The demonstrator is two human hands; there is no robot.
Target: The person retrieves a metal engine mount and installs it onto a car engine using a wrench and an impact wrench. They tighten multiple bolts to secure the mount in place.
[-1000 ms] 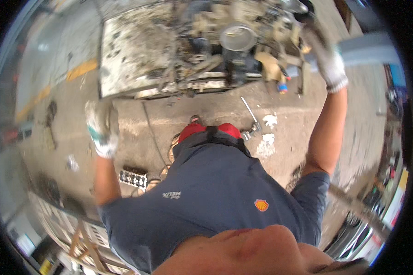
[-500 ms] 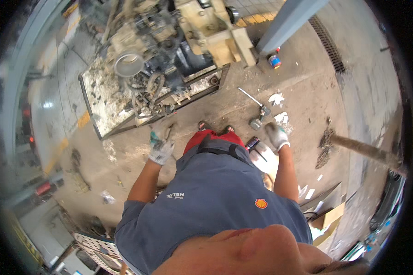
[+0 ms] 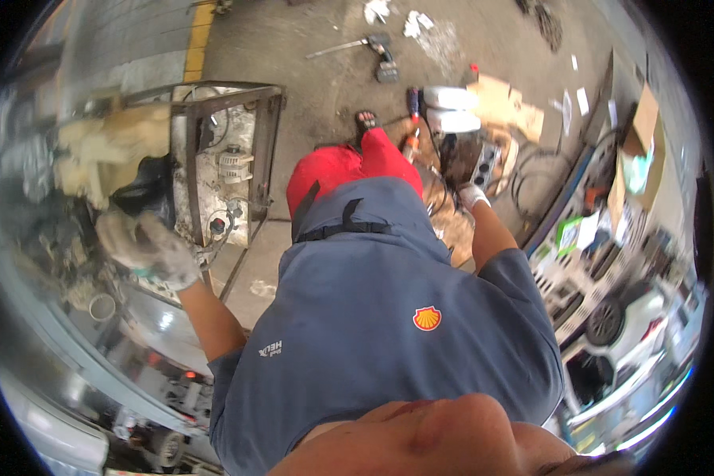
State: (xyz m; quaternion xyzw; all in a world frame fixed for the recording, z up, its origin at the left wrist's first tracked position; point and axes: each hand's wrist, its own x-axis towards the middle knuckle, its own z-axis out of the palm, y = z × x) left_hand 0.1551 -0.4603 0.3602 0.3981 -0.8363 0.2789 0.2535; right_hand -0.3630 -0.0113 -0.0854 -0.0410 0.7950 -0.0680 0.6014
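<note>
My left hand (image 3: 157,250), in a grey-white work glove, reaches out to the left with its fingers apart and nothing in them. It is beside the dirty engine assembly (image 3: 71,254), which has a cream-coloured housing (image 3: 115,151) and stands by a metal-framed bench (image 3: 268,99). Whether the fingers touch the engine I cannot tell. My right hand (image 3: 474,196), also gloved, hangs low on the right, close to a dark metal engine part (image 3: 484,163) with round openings. Its fingers are mostly hidden. An alternator-like part (image 3: 235,164) lies on the bench.
A cordless power tool (image 3: 384,65) with a long shaft lies on the floor ahead. White bottles (image 3: 452,109), a spray can (image 3: 413,103) and flattened cardboard (image 3: 508,111) are on the right. Behind them are a cable (image 3: 531,178), an open carton (image 3: 646,119) and a white car (image 3: 627,349).
My body has turned left, so the engine and bench now sit at my left. My left hand has reached out toward the engine. The right hand is now by the metal part.
</note>
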